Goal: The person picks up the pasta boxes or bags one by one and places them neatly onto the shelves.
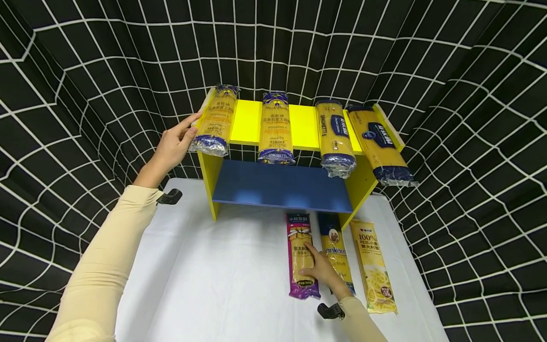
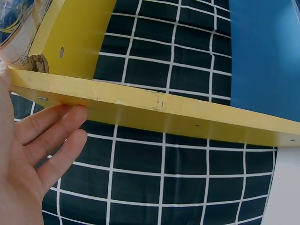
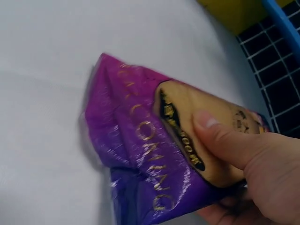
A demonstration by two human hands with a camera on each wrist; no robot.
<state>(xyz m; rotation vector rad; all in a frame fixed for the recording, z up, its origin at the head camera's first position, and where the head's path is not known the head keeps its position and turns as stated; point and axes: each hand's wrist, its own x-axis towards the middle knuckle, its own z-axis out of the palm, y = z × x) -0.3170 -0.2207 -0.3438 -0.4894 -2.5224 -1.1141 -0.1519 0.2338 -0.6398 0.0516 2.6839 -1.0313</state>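
Note:
My right hand (image 1: pixel 322 270) grips a purple and magenta pack of spaghetti (image 1: pixel 301 256) on the white table. In the right wrist view the thumb presses the top of that pack (image 3: pixel 140 126), and fingers show under its lower side. My left hand (image 1: pixel 171 145) is at the left end of the yellow shelf's top, beside a blue-ended spaghetti pack (image 1: pixel 218 116). Seen from the left wrist, its fingers (image 2: pixel 56 136) lie fairly straight along the outer face of the yellow side panel (image 2: pixel 154 101); the thumb is mostly hidden there.
Three more spaghetti packs, a blue-ended one (image 1: pixel 275 128) and two navy-ended ones (image 1: pixel 335 135) (image 1: pixel 378 142), lean on the top tier. Below is a blue shelf board (image 1: pixel 282 185). An Ankara pack (image 1: pixel 337 256) and a yellow pasta pack (image 1: pixel 373 266) lie right of my right hand.

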